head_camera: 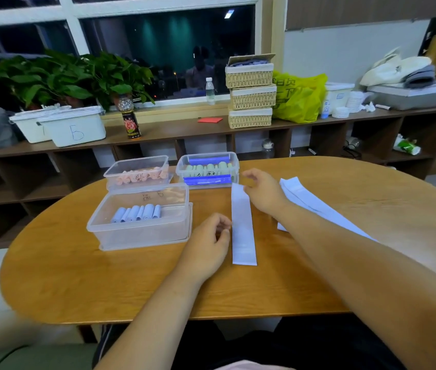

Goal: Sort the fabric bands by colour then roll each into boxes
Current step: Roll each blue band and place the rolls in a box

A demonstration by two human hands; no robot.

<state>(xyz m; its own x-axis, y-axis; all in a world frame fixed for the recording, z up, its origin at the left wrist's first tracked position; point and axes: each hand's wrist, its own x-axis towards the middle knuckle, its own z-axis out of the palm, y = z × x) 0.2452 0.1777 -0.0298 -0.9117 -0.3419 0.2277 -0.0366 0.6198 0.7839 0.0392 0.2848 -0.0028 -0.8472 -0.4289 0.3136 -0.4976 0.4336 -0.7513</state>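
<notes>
Pale-blue flat fabric band (242,225) lies on the oval wooden table (104,284) between my loosely curled, empty left hand (208,244) and relaxed right hand (262,189); it looks light and limp, so I'd pinch its near end.

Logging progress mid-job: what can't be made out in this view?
Head view:
- Loose bands: right forearm covers part, count unknown.
- Right hand: motion-blurred; grip on the flat band unclear.
- Left hand: its own fingers hide contact with that band.
- Writing on the blue-roll box: too small.

light: bright, even indoor | window (158,46): dark, reflections | edges: wide-angle bending | hands: slight blur
</notes>
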